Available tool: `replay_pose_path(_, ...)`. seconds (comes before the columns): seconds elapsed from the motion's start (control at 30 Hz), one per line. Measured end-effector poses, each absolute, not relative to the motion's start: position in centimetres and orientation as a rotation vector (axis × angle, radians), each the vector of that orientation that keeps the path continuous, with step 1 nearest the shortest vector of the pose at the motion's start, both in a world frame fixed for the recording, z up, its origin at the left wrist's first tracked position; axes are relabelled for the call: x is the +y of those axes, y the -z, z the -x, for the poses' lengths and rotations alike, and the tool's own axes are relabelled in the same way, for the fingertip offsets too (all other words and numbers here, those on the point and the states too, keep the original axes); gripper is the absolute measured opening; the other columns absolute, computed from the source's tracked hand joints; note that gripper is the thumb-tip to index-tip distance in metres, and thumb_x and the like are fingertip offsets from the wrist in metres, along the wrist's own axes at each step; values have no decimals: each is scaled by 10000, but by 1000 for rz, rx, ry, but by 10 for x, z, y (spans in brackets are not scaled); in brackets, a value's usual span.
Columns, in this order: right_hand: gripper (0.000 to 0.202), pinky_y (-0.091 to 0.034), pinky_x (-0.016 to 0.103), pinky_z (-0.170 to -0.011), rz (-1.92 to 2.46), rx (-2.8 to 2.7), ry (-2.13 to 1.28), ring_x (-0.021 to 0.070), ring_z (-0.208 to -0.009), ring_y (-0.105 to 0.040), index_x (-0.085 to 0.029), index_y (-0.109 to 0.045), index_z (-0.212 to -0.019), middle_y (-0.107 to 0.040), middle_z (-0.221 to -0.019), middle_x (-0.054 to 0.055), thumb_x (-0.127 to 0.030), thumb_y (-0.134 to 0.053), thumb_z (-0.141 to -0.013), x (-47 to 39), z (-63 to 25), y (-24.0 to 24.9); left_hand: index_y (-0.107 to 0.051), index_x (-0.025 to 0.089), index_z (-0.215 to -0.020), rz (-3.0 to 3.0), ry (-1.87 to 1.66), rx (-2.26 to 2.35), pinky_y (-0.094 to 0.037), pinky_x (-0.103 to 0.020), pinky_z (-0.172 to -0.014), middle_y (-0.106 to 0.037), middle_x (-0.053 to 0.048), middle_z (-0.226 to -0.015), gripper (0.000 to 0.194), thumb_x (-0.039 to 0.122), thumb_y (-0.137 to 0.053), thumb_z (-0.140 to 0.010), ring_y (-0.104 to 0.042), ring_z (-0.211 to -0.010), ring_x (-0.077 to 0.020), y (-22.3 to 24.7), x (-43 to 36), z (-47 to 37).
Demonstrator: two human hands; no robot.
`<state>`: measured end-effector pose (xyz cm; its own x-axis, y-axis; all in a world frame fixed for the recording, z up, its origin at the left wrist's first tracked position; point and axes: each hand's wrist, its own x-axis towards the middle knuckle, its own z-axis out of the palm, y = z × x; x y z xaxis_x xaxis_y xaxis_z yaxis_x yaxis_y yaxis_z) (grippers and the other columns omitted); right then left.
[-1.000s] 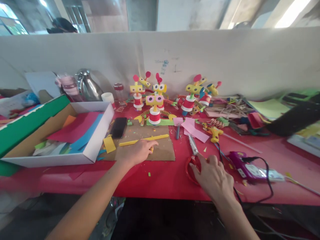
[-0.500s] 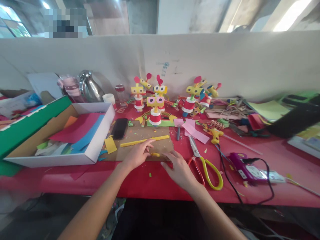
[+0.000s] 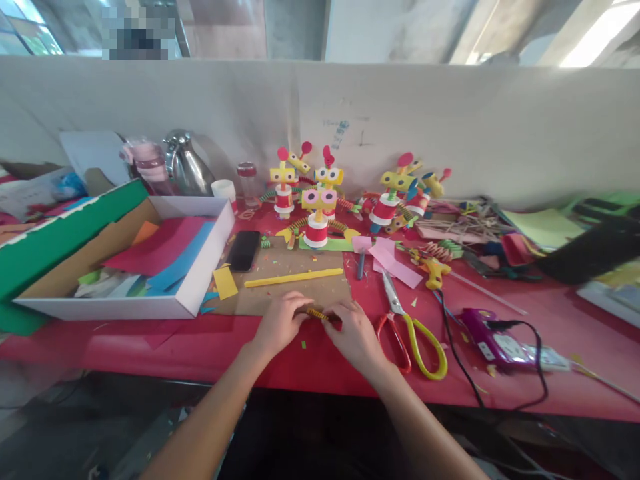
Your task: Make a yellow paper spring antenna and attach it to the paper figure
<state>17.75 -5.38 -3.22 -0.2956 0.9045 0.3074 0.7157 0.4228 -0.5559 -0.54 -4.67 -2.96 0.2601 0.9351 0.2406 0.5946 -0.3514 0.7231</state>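
Between my hands, over the near edge of the brown cardboard (image 3: pixel 240 304), is a small yellow-and-dark folded paper spring (image 3: pixel 317 313). My left hand (image 3: pixel 283 323) pinches its left end and my right hand (image 3: pixel 355 333) its right end; the fingertips partly hide both ends. Just beyond, a yellow paper strip (image 3: pixel 294 278) lies across the cardboard. A yellow paper piece (image 3: pixel 225 283) lies to the left. Scissors (image 3: pixel 407 323) with yellow and red handles rest right of my right hand.
At left stands a white box (image 3: pixel 120 308) of coloured paper, beside a black phone (image 3: pixel 245 251). Several paper-cup robot figures (image 3: pixel 317 230) stand behind the cardboard. To the right are a yellow glue gun (image 3: pixel 434 272), a purple power strip (image 3: pixel 500 339) and black cables.
Both hands have closed on the small paper spring, which now shows its folds stretched between them. It lay lower-looking and more loosely between the fingers before. The view has shifted slightly.
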Motion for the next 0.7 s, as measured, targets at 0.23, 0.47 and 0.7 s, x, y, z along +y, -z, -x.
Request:
replay_pose_path(0.23, 183, -523, 277, -667, 1272, -1778, -710, 163, -708, -639, -191, -643, -966, -686, -849, 42, -189, -574, -796, -58, -182, 9, -720, 204, -951, -1604, -1045, 1307, -478, -322, -812, -694, -59, -897, 221, 170, -576, -786, -622, -847, -188, 24, -56, -11)
replay_pose_path(0.47, 179, -530, 309, -721, 1226, -1630, -936, 199, -812, -665, -174, -676, -917, -702, -892, 68, -284, -573, -820, -59, -185, -7, -625, 272, -1159, -1132, -1218, 1240, -496, -250, -755, -639, -45, -1076, 514, 261, -740, -658, -587, -868, -144, 9, -80, -23)
replay_pose_path(0.7, 212, -525, 323, -764, 1057, -1440, -1312, 193, -807, -668, -185, -713, -919, -724, -841, 45, -336, -617, -806, -58, -186, -15, -736, 182, -888, -852, -1170, 1090, -490, -222, -709, -724, -42, -846, 239, 260, -746, -663, -627, -777, -134, 1, -83, -23)
